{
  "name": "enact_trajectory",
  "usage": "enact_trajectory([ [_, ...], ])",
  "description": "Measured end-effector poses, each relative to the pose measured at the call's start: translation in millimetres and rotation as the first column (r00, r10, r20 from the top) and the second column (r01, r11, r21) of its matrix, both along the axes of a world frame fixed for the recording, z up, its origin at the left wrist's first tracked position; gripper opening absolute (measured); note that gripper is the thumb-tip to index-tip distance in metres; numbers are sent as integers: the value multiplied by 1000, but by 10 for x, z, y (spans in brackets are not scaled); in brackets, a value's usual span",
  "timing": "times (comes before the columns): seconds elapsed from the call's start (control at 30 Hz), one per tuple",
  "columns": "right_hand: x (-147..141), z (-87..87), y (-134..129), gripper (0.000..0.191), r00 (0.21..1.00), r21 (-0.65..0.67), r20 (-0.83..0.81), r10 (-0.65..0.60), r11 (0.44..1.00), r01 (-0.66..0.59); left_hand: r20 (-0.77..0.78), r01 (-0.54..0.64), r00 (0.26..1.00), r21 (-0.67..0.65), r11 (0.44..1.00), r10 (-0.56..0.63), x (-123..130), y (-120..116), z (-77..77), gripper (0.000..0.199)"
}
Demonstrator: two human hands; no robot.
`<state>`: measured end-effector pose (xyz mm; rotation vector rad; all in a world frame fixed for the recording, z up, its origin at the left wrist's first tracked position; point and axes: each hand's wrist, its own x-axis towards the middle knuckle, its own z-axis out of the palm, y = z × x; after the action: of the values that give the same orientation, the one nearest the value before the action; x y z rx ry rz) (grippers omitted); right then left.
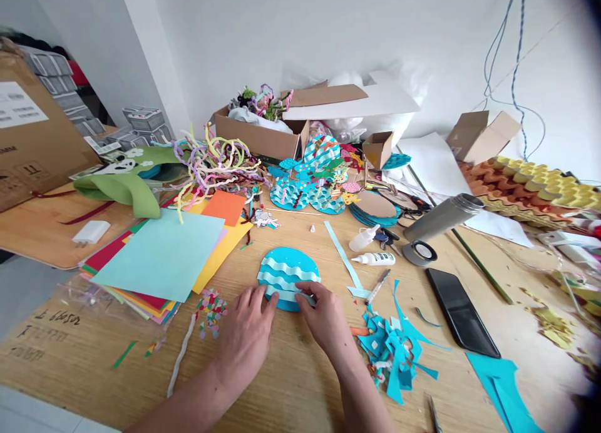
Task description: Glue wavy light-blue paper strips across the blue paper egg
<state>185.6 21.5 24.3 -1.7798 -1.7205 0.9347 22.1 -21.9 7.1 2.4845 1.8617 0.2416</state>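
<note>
A round blue paper disc (290, 256) lies on the table in front of me, crossed by pale blue wavy paper strips (288, 275). My left hand (248, 326) rests at the disc's lower left edge, fingers spread, with its thumb and index fingertips near the left end of the lowest strip. On the opposite side, the thumb and index finger of my right hand (325, 313) close over the right end of that strip. My fingers hide both of its ends.
Coloured paper sheets (162, 254) and paper dots (213, 311) lie left. On the right are glue bottles (378, 259), a pen (378, 286), blue scraps (394, 351), a phone (462, 311) and a metal flask (444, 217). Decorated blue discs (286, 195) and a cardboard box (263, 139) stand behind.
</note>
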Motion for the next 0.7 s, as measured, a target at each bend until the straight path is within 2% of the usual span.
enact_trajectory([
  [0.3,-16,3,-24,25,996,57,89,8,998,-13,-18,-4,1000,4,1000,5,7,-6,-8,41],
  [0.5,-35,25,-60,25,989,79,137,61,994,-73,-37,-2,999,-30,1000,1,12,16,51,40],
  [0.7,-41,60,-67,27,981,74,184,67,994,-82,-30,-14,999,-48,999,12,21,22,101,41],
])
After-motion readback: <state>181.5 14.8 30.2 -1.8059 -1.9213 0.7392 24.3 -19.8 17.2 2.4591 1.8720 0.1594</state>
